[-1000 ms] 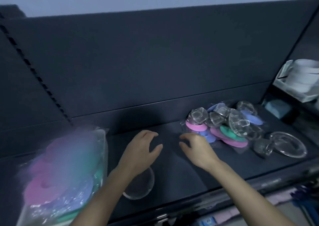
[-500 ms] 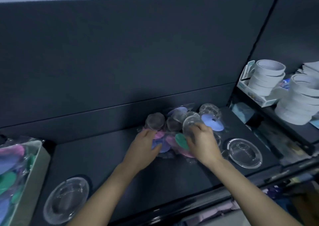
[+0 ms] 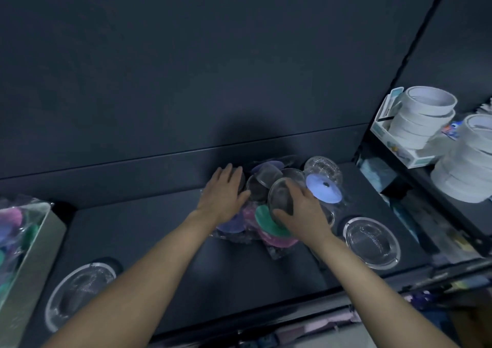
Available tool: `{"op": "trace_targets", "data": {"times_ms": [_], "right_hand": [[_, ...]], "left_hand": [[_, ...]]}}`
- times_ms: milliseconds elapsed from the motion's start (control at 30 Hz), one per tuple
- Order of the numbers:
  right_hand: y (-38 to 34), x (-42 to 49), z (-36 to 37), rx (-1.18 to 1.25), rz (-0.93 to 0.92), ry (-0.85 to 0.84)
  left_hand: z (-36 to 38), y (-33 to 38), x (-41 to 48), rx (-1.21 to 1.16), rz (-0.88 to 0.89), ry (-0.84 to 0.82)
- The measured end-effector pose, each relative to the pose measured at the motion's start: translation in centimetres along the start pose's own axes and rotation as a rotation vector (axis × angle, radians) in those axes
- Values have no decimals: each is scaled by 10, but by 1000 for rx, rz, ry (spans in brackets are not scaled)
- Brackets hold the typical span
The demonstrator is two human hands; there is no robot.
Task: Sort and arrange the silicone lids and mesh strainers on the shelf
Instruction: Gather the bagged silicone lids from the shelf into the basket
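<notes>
Head view: by my reading the sorting has barely begun. The pile (image 3: 274, 240) of bagged lids and strainers sits on the shelf (image 3: 165, 228) close to the back wall, with colours and mesh jumbled together.

The left hand (image 3: 225, 192) lies flat on the pile's left side. Its fingers are straight and slightly spread, pressing down and gripping nothing. The right hand (image 3: 303, 212) is at the pile's right side, with fingers and thumb curled round the rim of a strainer (image 3: 279, 197). That strainer stands tilted on edge and touches the pile.

A green lid (image 3: 266, 222) shows just under that strainer, and pink and purple lids lie beneath both hands. A lilac lid (image 3: 323, 189) leans at the pile's right edge, with a mesh dome (image 3: 323, 165) just behind it.

What seems done is little:
- The right strainer (image 3: 371, 238) lies flat and apart, right of the pile and nearer the shelf's front.
- The left strainer (image 3: 77, 291) lies flat well to the pile's left, also near the front.
- Far left of the pile, a box (image 3: 29, 254) holds more coloured lids in plastic. It may be where the lids go, though I cannot tell.

What is left is nearly everything. The pile itself is unsorted, each strainer has to be parted from the lids, and the two loose strainers are not yet grouped.

Right of the pile, on the next shelf, stand white rolls (image 3: 423, 113), which look to be no part of this job
</notes>
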State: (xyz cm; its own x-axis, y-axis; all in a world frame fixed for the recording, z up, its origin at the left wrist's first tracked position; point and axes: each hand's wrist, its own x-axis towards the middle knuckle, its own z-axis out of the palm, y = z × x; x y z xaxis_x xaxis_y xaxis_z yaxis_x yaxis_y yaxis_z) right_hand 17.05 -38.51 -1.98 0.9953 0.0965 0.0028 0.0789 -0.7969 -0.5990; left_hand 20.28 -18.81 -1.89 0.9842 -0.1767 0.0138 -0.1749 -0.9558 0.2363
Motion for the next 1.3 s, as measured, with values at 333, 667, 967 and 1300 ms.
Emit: {"op": "trace_targets", "data": {"times_ms": [333, 667, 967, 1300], "right_hand": [[-17, -17, 16, 26, -17, -71], [-49, -21, 13, 3, -114, 38], [-103, -49, 70, -313, -391, -187], [-102, -50, 104, -329, -471, -354]], "left_hand": [[-2, -17, 3, 11, -3, -42], [-30, -52, -31, -135, -10, 143], [-45, -110, -91, -156, -260, -19], [-33, -135, -103, -125, -371, -174]]}}
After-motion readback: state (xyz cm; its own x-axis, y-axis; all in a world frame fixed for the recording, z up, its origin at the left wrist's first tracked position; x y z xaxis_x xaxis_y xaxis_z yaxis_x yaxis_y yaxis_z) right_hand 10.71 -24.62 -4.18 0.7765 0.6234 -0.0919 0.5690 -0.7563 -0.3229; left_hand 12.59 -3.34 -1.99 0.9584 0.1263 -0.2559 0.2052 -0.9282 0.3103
